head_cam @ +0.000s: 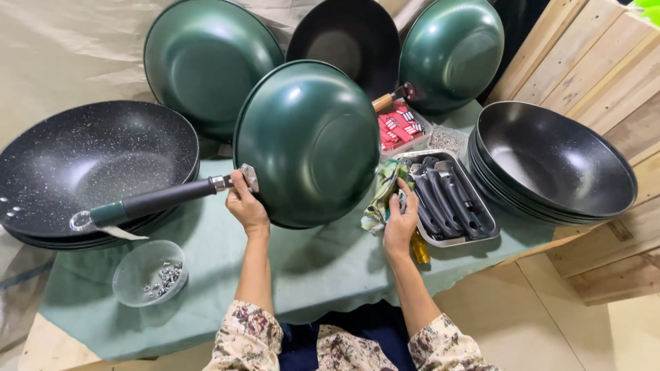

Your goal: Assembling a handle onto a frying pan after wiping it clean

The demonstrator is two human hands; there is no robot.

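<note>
Here, my left hand [245, 206] grips the green wok [309, 141] at its handle bracket, tipped on edge over the bench [323, 268]. Right hand [401, 223] is closed on a crumpled cloth [380, 196] beside the metal tray [489, 230] of black handles [443, 199]. Small bowl of screws [148, 273] sits near left.

The wok [309, 141] has a glossy green enamelled outside — its handle [161, 199] matt black with a shiny metal bracket. Speckled non-stick pans [82, 165], matt green tablecloth [323, 264], rough wooden pallets [591, 62] — steel tray [491, 230].
</note>
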